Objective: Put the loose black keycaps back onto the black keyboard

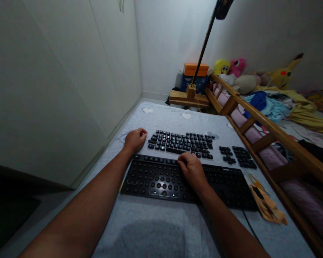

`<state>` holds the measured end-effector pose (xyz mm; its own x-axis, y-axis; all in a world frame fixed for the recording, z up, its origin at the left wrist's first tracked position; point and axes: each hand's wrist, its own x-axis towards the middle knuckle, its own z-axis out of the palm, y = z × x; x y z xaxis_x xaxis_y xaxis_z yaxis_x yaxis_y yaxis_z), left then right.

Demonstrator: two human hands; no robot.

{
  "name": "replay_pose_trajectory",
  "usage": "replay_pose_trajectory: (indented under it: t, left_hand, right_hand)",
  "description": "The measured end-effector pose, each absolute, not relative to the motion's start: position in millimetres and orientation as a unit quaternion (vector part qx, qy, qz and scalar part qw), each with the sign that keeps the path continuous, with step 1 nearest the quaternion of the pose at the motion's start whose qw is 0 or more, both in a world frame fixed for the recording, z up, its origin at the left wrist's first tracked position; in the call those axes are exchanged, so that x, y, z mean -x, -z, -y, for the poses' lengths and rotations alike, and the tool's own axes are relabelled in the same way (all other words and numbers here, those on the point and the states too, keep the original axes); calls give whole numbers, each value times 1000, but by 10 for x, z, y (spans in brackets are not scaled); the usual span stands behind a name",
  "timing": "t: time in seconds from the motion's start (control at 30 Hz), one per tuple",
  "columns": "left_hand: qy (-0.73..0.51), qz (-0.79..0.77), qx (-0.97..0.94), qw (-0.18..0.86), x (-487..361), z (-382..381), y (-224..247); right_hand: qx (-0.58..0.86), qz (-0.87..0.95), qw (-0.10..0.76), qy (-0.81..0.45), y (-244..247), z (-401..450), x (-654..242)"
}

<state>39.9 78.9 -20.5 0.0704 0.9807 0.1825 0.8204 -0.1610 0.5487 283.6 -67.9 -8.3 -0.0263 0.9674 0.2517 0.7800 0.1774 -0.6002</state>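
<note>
A black keyboard (156,179) lies on the cloth in front of me, its key positions mostly bare. Keycaps (150,158) sit along part of its top row. My right hand (192,168) is over the upper middle of the keyboard, fingers bent and pressed together at that row. Whatever they grip is hidden under the hand. Loosely curled, my left hand (136,139) rests on the cloth beyond the keyboard's upper left corner, with nothing showing in it. Just right of it, loose black keycaps (181,141) are laid out in keyboard order.
Smaller groups of keycaps (242,156) lie farther right. An orange cloth (269,206) with small tools on it is beside the keyboard's right end, near a cable (250,225). A wooden rail (274,134) borders the right side; a white cabinet (97,71) stands left.
</note>
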Motion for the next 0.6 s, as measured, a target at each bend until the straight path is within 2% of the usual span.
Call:
replay_pose_trajectory:
  t: [0.2, 0.33, 0.4, 0.53, 0.6]
  left_hand:
    - [-266, -628, -714, 160, -406, -787, 198]
    - [-270, -625, -715, 160, -405, -798, 206]
    - [-269, -625, -715, 158, -407, -798, 207]
    - [-260, -631, -713, 159, -411, -789, 200]
    - [-259, -632, -713, 160, -411, -787, 201]
  right_hand:
    - [628, 661, 368, -183, 41, 704, -2878]
    - [628, 653, 393, -158, -77, 664, -3038]
    - [637, 666, 364, -137, -164, 563, -3162]
    - [683, 693, 223, -54, -302, 175, -3394]
    - [698, 689, 192, -36, -319, -66, -3468]
